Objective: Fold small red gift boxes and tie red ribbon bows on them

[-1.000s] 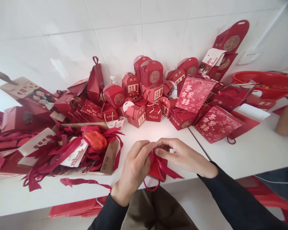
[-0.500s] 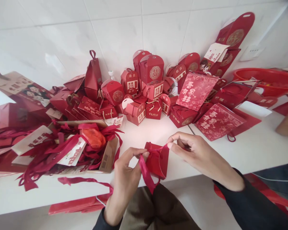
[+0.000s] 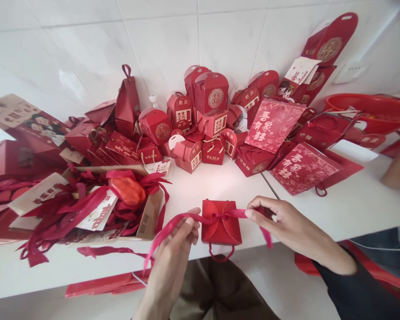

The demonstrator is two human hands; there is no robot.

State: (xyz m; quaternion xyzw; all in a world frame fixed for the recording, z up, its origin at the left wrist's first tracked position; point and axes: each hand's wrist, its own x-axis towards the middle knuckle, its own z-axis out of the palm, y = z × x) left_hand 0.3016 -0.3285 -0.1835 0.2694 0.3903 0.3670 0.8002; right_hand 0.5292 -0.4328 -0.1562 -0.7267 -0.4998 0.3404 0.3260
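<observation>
A small red gift box (image 3: 222, 233) lies on the white table in front of me, its rounded flaps folded over and a cord handle hanging off the near edge. A magenta ribbon (image 3: 206, 219) crosses the box and is knotted at its middle. My left hand (image 3: 178, 246) has one ribbon end between thumb and fingers, left of the box, and the tail droops over the hand. On the other side, my right hand (image 3: 273, 222) pinches the opposite end, its tail hanging below the fingers. The ribbon stretches fairly straight between both hands.
A cardboard box (image 3: 150, 220) full of ribbons and cards stands at the left. Behind, many red gift boxes (image 3: 211, 95) are piled against the tiled wall. Printed red bags (image 3: 305, 168) and a red basin (image 3: 370, 106) are at the right, near another person's arm (image 3: 398, 173).
The hands have moved apart, drawing the ribbon out to both sides and bringing its knot over the box's middle. The gift box has turned and now lies squarer to me.
</observation>
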